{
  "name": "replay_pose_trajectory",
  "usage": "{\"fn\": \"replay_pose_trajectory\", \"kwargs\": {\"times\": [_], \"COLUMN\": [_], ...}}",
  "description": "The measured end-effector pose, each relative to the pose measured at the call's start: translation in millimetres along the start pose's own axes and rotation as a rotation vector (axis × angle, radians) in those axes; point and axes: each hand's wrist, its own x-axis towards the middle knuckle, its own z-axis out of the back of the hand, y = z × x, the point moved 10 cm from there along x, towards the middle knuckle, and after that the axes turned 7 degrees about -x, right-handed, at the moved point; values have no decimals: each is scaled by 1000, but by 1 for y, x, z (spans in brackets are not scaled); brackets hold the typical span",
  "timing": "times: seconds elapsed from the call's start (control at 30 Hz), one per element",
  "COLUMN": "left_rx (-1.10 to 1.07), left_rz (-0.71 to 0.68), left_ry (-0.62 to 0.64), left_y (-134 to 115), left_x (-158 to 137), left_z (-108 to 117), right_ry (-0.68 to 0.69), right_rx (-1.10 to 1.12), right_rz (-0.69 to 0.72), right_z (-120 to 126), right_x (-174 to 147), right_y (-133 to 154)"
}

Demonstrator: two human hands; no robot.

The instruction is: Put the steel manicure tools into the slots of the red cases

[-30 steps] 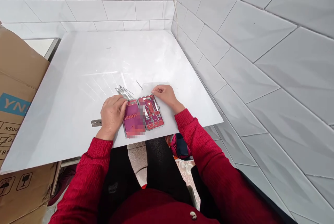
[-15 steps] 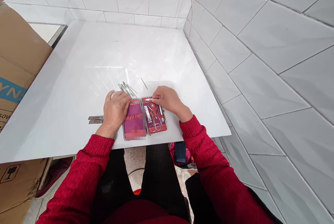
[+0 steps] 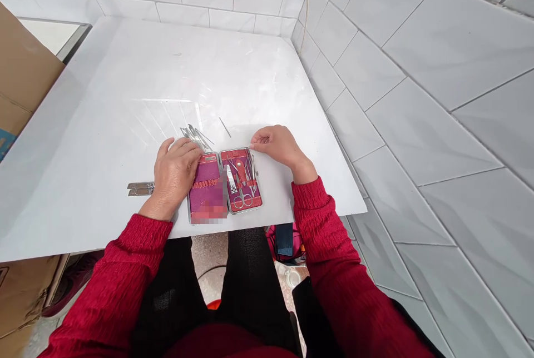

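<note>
An open manicure case (image 3: 207, 200) with a purple and red lining lies near the table's front edge. My left hand (image 3: 177, 172) holds its left half by the upper left edge, fingers bent over the rim. In the right half sit nail scissors (image 3: 242, 200), a nail clipper (image 3: 231, 180) and several slim metal tools (image 3: 252, 172). My right hand (image 3: 275, 145) is at that half's upper right corner, thumb and forefinger pinched together; what is between them, if anything, is too small to make out. Part of the left half is blurred.
Several loose metal tools (image 3: 195, 134) lie behind the case, with one thin rod (image 3: 225, 127) apart from them. Nail clippers (image 3: 139, 189) lie left of my left wrist. A tiled wall (image 3: 375, 97) borders the table (image 3: 233, 80) on the right; a cardboard box (image 3: 25, 63) stands at left.
My right hand has moved from the inside top of the case's right half to its upper right corner. My left hand stays on the case. The view has shifted slightly.
</note>
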Motion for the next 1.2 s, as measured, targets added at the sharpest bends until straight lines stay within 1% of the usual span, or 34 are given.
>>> {"fn": "replay_pose_trajectory", "kwargs": {"times": [0.1, 0.2, 0.27, 0.33, 0.37, 0.43, 0.53, 0.67, 0.77, 0.93, 1.1, 1.2], "left_rx": [18, 35, 49, 60, 63, 65, 66, 51, 41, 42, 23, 29], "left_rz": [-13, -20, -22, -20, -16, -8, 5, 13, 7, 0, -4, -11], "left_ry": [-21, -51, -62, -71, -72, -72, -72, -58, -47, -36, -15, -6], "left_y": [-1, -1, -1, -2, -3, -4, -5, -5, -4, -4, -7, -9], "left_x": [1, 1, 1, 1, 1, 2, 2, 2, 1, 0, 1, 1], "left_z": [2, 4, 5, 7, 7, 9, 10, 9, 7, 4, 3, 3], "right_ry": [-67, -127, -209, -269, -254, -143, 21, 101, 107, 83, 6, -78], "right_rx": [-44, -99, -101, -63, -35, -5, -72, -202, -304, -454, -476, -423], "right_rz": [-91, -160, -158, -108, -86, -88, -136, -94, -85, -104, -123, -148], "right_z": [7, 10, 16, 18, 15, 2, -16, -25, -27, -26, -22, -15], "right_x": [6, 6, 1, -4, -5, -4, 3, 13, 14, 5, 1, 2], "right_y": [-23, -35, -32, -22, -17, -11, -8, 2, 8, 16, 20, 18]}}
